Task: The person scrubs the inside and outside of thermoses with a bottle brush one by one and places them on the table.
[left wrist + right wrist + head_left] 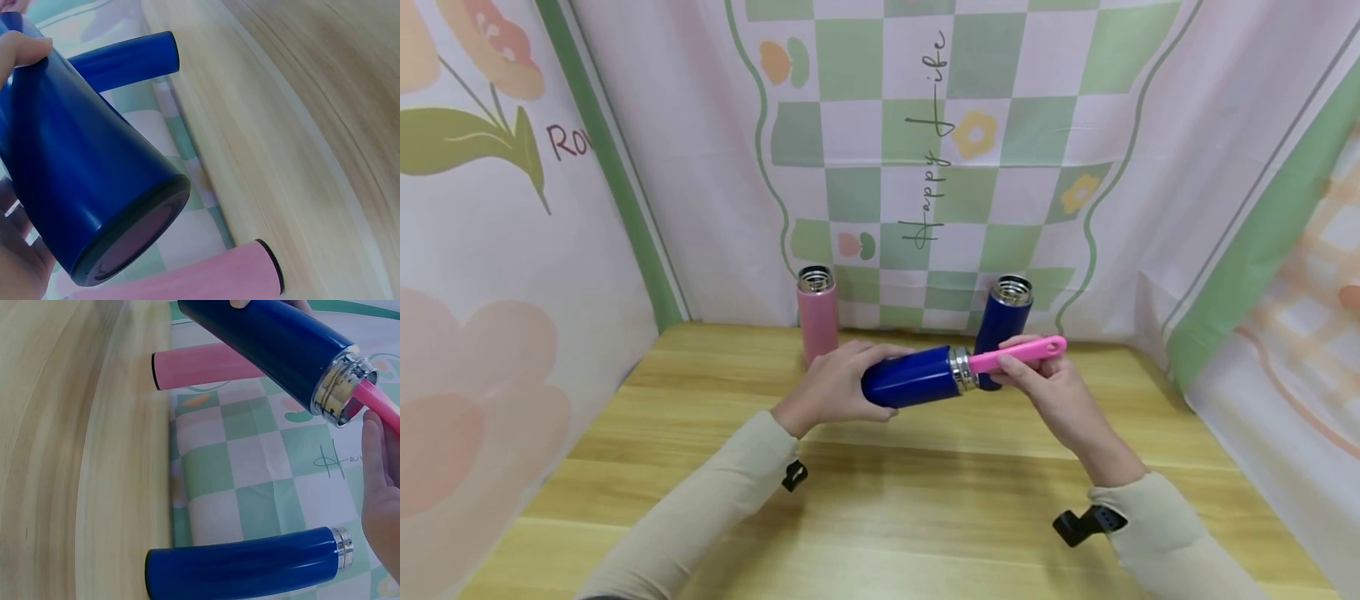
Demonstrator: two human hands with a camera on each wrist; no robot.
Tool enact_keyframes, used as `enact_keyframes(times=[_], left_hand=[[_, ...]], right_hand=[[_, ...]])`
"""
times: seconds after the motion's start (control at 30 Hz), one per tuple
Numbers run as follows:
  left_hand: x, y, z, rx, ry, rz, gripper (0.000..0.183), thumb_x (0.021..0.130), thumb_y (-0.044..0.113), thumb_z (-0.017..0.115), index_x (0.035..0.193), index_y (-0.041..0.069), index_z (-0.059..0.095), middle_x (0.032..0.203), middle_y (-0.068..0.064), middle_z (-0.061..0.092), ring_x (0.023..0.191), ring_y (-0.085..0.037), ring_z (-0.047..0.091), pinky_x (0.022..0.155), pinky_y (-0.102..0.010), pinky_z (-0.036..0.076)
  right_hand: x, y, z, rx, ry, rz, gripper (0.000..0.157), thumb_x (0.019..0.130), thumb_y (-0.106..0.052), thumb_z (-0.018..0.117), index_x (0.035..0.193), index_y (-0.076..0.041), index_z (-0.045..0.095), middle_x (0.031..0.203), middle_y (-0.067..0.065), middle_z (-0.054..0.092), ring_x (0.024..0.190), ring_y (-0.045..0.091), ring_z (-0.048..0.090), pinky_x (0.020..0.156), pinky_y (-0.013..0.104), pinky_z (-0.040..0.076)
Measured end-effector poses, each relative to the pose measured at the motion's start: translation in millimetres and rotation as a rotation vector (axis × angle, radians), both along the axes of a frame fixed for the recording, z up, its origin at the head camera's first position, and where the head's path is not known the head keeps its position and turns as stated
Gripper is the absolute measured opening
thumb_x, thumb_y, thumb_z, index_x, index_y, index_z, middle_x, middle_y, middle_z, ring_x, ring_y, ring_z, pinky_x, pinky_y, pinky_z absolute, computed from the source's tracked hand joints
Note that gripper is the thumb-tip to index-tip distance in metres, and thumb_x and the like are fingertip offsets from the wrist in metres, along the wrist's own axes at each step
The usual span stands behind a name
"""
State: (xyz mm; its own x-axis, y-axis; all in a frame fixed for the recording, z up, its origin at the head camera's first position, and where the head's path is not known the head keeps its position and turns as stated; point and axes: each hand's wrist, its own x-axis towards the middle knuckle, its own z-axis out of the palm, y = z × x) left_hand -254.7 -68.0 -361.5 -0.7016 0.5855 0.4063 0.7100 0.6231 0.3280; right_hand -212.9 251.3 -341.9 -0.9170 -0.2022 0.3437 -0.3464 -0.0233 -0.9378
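A blue thermos bottle [913, 379] with a bare metal neck is held tilted nearly on its side above the table, its mouth toward the right. My left hand [842, 383] grips it around its base end. In my right hand [1052, 392] is a pink handle [1018, 354] with a hole at its end, pinched between thumb and fingers. The handle's other end goes into the bottle's mouth [350, 394], so what it carries inside is hidden. The left wrist view shows the held bottle's dark-rimmed base [134, 234].
Toward the back of the wooden table [880, 517] stand a pink bottle [818, 321] on the left and a second blue bottle [1003, 312] on the right, both upright and lidless. Behind them hangs a checked green-and-white curtain [917, 167]; printed cloth also closes both sides.
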Motion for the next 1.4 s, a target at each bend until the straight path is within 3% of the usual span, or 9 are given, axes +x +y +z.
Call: enact_keyframes(times=[0.3, 0.53, 0.7, 0.83, 1.0, 1.23, 1.4], left_hand=[[0.3, -2, -0.5, 0.01, 0.012, 0.003, 0.08, 0.071, 0.052, 0.084, 0.143, 0.044, 0.051, 0.132, 0.004, 0.061, 0.113, -0.016, 0.058, 0.083, -0.042, 0.052], [-3.9, -10, -2.5, 0.031, 0.023, 0.016, 0.08, 0.07, 0.05, 0.085, 0.141, 0.045, 0.051, 0.129, 0.007, 0.063, 0.111, -0.013, 0.057, 0.085, -0.04, 0.05], [-5.6, -15, -1.6, 0.061, 0.004, 0.009, 0.082, 0.069, 0.046, 0.088, 0.142, 0.045, 0.051, 0.128, 0.004, 0.063, 0.112, -0.016, 0.056, 0.087, -0.047, 0.05], [-6.4, -19, -0.6, 0.044, 0.016, 0.007, 0.081, 0.07, 0.049, 0.086, 0.142, 0.046, 0.05, 0.128, 0.002, 0.062, 0.112, -0.017, 0.056, 0.086, -0.048, 0.05], [-8.3, -24, 1.1, 0.007, 0.039, 0.001, 0.08, 0.07, 0.051, 0.084, 0.143, 0.044, 0.05, 0.127, 0.001, 0.062, 0.11, -0.017, 0.056, 0.086, -0.045, 0.051], [-9.6, -33, 0.7, -0.028, 0.018, 0.018, 0.081, 0.07, 0.048, 0.086, 0.142, 0.045, 0.049, 0.127, 0.001, 0.062, 0.109, -0.018, 0.057, 0.086, -0.046, 0.051], [-10.1, -37, -0.2, -0.047, 0.016, 0.02, 0.081, 0.07, 0.053, 0.084, 0.142, 0.046, 0.049, 0.127, 0.003, 0.062, 0.109, -0.017, 0.057, 0.086, -0.045, 0.051]], right_hand=[[0.8, 0, 1.6, -0.196, 0.086, 0.037, 0.013, 0.105, -0.01, 0.05, 0.115, -0.006, 0.058, 0.109, 0.009, 0.063, 0.099, 0.017, 0.069, 0.088, 0.031, 0.054], [1.0, 9, 6.2, -0.313, 0.145, 0.074, 0.014, 0.106, -0.009, 0.047, 0.113, -0.001, 0.056, 0.107, 0.011, 0.064, 0.096, 0.02, 0.07, 0.085, 0.034, 0.056], [-0.5, 15, 8.5, -0.366, 0.154, 0.106, 0.012, 0.106, -0.007, 0.045, 0.109, -0.001, 0.055, 0.102, 0.012, 0.066, 0.093, 0.02, 0.07, 0.084, 0.033, 0.056], [-1.4, 19, 8.5, -0.4, 0.156, 0.177, 0.013, 0.107, -0.005, 0.041, 0.11, 0.0, 0.053, 0.104, 0.015, 0.066, 0.096, 0.022, 0.07, 0.086, 0.035, 0.055], [-1.2, 21, 8.6, -0.412, 0.164, 0.194, 0.014, 0.107, -0.003, 0.04, 0.11, 0.0, 0.053, 0.105, 0.015, 0.066, 0.096, 0.023, 0.07, 0.087, 0.036, 0.054], [-0.3, 21, 11.2, -0.411, 0.169, 0.184, 0.013, 0.106, -0.002, 0.042, 0.11, 0.002, 0.054, 0.105, 0.016, 0.066, 0.096, 0.024, 0.071, 0.086, 0.036, 0.055], [0.1, 27, 10.6, -0.419, 0.156, 0.131, 0.014, 0.106, -0.004, 0.043, 0.111, 0.004, 0.054, 0.103, 0.016, 0.067, 0.094, 0.024, 0.071, 0.085, 0.035, 0.056]])
